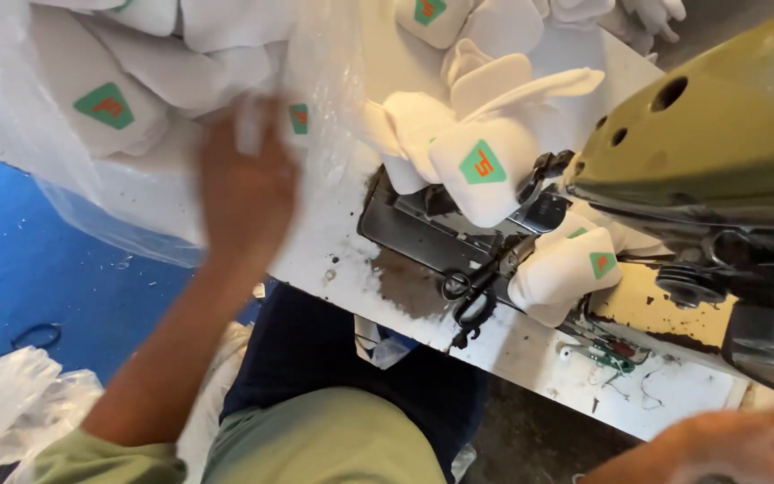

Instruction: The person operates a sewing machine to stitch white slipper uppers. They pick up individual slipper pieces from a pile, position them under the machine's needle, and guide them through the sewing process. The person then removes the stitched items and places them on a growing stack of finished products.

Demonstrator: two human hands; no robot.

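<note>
Two hands blurred: left hand (248, 184) pinching white fabric piece (251, 125); right hand (736, 444) grip unclear.

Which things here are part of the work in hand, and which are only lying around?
In use:
- left hand, blurred, reaching at the white padded pieces in the clear plastic bag
- white pieces with green patches at the sewing machine
- right hand, low at the table edge

Lying about:
- black scissors
- plastic bags on the blue floor
</note>
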